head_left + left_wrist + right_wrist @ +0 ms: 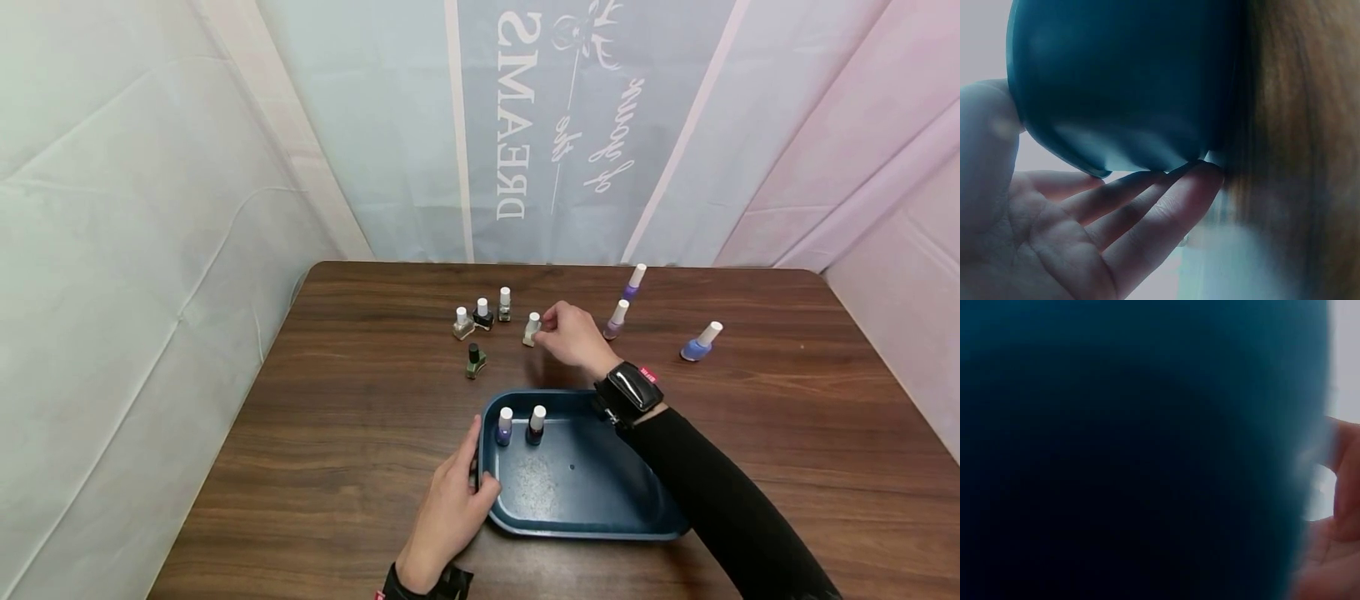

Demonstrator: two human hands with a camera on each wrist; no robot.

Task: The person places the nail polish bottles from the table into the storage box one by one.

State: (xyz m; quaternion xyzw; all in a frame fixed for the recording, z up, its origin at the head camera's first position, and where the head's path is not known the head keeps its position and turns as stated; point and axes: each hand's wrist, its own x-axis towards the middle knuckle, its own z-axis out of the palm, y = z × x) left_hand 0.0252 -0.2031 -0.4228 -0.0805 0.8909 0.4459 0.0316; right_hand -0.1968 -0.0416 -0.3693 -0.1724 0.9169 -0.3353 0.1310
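Observation:
My left hand (447,504) holds the left side of a dark blue tray (592,531), thumb at the rim and fingers along the outer wall (1116,125). Inside the tray stand a purple nail polish bottle (504,427) and a dark nail polish bottle (536,427), both white-capped. Beyond the tray, my right hand (573,337) reaches to a pale nail polish bottle (531,330). Its thumb tip overlaps the bottle's right side, while a small gap shows between the index fingertip and the cap. The tray's blurred wall (1147,425) covers most of the right wrist view.
Left of the right hand stand a clear bottle (462,325), a black bottle (483,317), a small white-capped bottle (505,305) and a green bottle (476,363). To its right are a lilac bottle (616,322), a purple bottle (633,283) and a blue bottle (701,343).

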